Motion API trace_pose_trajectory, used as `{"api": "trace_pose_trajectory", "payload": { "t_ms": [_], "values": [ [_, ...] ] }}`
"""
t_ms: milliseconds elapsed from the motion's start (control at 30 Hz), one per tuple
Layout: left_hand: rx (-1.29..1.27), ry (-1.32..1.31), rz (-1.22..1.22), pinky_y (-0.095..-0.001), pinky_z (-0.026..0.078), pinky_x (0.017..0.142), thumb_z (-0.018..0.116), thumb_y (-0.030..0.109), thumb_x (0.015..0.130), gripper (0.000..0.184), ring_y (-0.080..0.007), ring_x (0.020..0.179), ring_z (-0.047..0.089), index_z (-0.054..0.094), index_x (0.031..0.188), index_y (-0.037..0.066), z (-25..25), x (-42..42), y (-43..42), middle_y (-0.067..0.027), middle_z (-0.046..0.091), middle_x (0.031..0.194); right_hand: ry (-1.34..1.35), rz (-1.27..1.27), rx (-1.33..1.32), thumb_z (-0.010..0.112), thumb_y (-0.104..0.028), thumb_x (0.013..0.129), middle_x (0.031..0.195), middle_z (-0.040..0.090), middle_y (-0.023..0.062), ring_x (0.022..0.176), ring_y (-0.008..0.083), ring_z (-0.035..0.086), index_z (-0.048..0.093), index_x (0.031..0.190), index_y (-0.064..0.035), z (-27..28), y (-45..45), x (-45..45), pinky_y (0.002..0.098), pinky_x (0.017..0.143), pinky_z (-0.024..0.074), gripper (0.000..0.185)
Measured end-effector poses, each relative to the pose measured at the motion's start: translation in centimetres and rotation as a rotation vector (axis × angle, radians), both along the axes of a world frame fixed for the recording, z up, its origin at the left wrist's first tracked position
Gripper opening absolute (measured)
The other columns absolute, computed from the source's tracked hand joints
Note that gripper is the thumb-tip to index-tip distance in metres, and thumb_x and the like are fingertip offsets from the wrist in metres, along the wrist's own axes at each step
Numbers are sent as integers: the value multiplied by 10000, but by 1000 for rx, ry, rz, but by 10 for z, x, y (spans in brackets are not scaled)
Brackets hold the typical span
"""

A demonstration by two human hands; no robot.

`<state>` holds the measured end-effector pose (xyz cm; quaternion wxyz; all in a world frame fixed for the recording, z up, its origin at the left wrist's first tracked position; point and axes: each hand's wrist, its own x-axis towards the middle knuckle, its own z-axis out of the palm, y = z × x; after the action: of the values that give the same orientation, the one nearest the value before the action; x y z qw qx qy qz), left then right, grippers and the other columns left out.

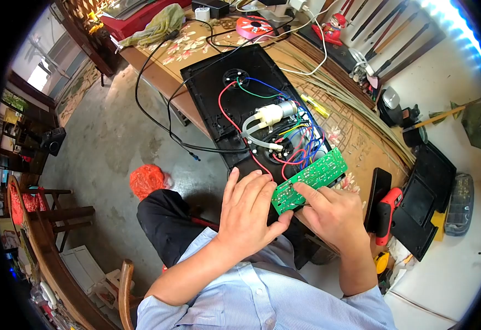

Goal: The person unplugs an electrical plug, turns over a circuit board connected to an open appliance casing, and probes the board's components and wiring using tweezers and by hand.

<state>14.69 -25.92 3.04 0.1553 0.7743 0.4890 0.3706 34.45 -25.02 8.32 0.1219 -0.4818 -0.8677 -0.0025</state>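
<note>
A green circuit board (312, 177) lies tilted over the near end of an open black housing (205, 77). My left hand (249, 212) is at the board's left end, its thumb along the lower edge and its fingers spread over the housing. On the board's near side, my right hand (328, 212) has its index finger extended onto the surface, with the other fingers curled at the edge. Coloured wires (306, 146) run from under the board into the housing. A small pump motor (273, 113) with a clear tube (247, 127) sits in the housing's middle.
Black cables (169, 132) hang over the table's left edge. To the right are a black phone (380, 190), a red-and-black tool (386, 215) and black panels (425, 192). A yellow screwdriver (316, 106) lies beside the housing; a pink tape roll (253, 27) is at the back.
</note>
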Motion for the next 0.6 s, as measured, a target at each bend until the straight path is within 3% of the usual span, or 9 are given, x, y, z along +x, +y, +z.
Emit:
{"api": "trace_pose_trajectory", "payload": {
  "t_ms": [600],
  "values": [
    [20,-14,-4,-565,291,1120,817,262,655,581,-346,1198,538,612,1123,-13,-1,0,-1,-165,609,1182,8,23,-23,722,-186,748,706,575,10,580,187,622,643,1182,-186,0,-3,-1,323,512,494,441]
  ]
}}
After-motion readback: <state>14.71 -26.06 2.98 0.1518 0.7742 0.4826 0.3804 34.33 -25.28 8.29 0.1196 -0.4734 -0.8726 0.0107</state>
